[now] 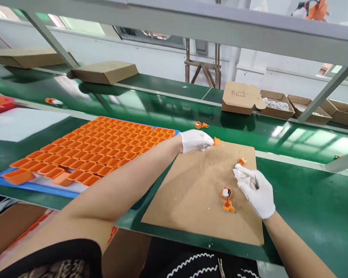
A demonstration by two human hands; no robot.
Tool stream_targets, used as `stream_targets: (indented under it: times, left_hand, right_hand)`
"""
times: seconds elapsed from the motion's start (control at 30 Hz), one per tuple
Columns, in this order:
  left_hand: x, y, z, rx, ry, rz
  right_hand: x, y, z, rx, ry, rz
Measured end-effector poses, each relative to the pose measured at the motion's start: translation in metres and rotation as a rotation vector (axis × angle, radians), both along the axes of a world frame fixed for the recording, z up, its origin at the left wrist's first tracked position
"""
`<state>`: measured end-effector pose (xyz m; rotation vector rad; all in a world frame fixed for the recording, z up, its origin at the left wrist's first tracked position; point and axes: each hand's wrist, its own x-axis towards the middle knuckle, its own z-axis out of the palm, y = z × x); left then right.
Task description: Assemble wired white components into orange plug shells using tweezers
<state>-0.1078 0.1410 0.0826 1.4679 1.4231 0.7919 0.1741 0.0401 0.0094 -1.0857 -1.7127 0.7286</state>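
Note:
My left hand [195, 141], in a white glove, is closed at the far edge of the cardboard sheet [188, 193]. At its fingertips is a blurred orange plug part [217, 141] with prongs. My right hand [258, 193], also gloved, is closed over the sheet's right side, with a thin dark pointed tool [255, 182] sticking out of it. Another small orange plug part [242, 161] lies right by its fingertips; I cannot tell whether they grip it. Left of this hand, an opened orange plug housing [226, 192] with white and dark insides is joined to a second orange piece [227, 206].
Rows of orange cups [89, 150] fill a blue tray [46, 188] on the left. Beyond the sheet, a green conveyor belt [168, 112] carries another orange plug [201, 125]. Cardboard boxes [240, 98] stand behind it. A metal shelf beam [174, 25] crosses overhead.

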Motion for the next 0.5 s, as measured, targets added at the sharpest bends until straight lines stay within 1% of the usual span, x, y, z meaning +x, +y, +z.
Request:
stream_targets:
  times: [0.07,0.13,0.2,0.23,0.3,0.4,0.43,0.5]
  left_hand:
    - [0.029,-0.031,-0.003,-0.102,-0.075,-0.155]
    - [0.053,-0.061,-0.007,-0.163,-0.177,-0.260]
    - [0.071,-0.085,-0.009,-0.200,-0.352,-0.301]
    - [0.078,-0.094,-0.010,-0.210,-0.438,-0.302]
    - [0.087,-0.106,-0.012,-0.220,-0.615,-0.294]
    - [0.094,-0.114,-0.021,-0.225,-0.826,-0.279]
    - [0.095,-0.114,-0.025,-0.219,-0.869,-0.266]
    - [0.095,-0.113,-0.036,-0.193,-0.897,-0.229]
  right_hand:
    - [-0.003,-0.003,0.010,0.044,-0.061,0.002]
    - [-0.006,-0.008,0.020,0.107,-0.147,0.048]
    - [-0.009,-0.012,0.027,0.192,-0.175,0.108]
    - [-0.009,-0.014,0.030,0.232,-0.166,0.114]
    - [-0.008,-0.017,0.032,0.281,-0.144,0.049]
    - [-0.004,-0.018,0.031,0.307,-0.137,-0.086]
    - [-0.003,-0.017,0.030,0.324,-0.129,-0.102]
    - [-0.003,-0.015,0.026,0.341,-0.111,-0.089]
